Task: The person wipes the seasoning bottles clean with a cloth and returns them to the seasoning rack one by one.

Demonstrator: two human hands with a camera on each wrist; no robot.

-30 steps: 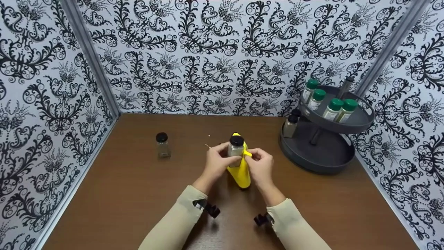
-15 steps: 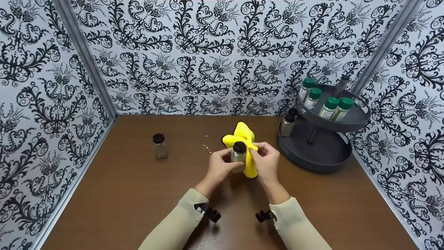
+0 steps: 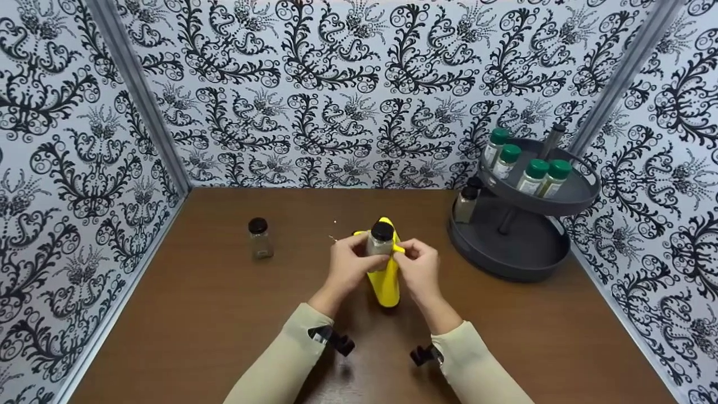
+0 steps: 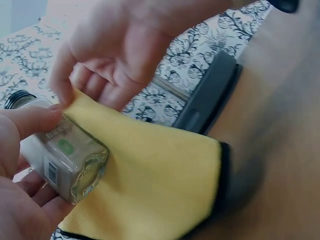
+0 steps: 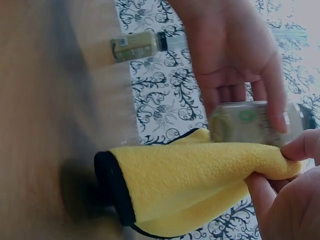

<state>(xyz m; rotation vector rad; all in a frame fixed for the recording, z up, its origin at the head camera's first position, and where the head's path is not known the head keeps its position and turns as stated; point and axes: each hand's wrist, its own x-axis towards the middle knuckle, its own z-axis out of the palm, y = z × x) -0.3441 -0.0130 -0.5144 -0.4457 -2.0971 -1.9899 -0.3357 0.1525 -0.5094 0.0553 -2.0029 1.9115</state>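
Note:
My left hand point(image 3: 348, 266) grips a square glass spice jar point(image 3: 380, 242) with a black lid, thumb across its front. The left wrist view shows the jar point(image 4: 65, 150) tilted, its label, barcode and thick glass base facing the camera. Between finger and thumb, my right hand point(image 3: 418, 266) pinches a yellow cloth point(image 3: 386, 286) with black edging. In the right wrist view the cloth point(image 5: 185, 180) hangs in folds right along the jar's side. Part of the cloth is hidden behind the jar and left hand in the head view.
Another black-lidded jar point(image 3: 260, 238) stands on the brown table point(image 3: 224, 314) at left. A dark two-tier round stand point(image 3: 519, 269) is at the right, with several green-capped bottles point(image 3: 533, 177) above and black-lidded jars point(image 3: 465, 205) below. Small crumbs lie behind the hands.
The cloth flared up behind the jar half a second ago and now hangs down below it again. Both hands went slightly right, then back left, keeping their holds.

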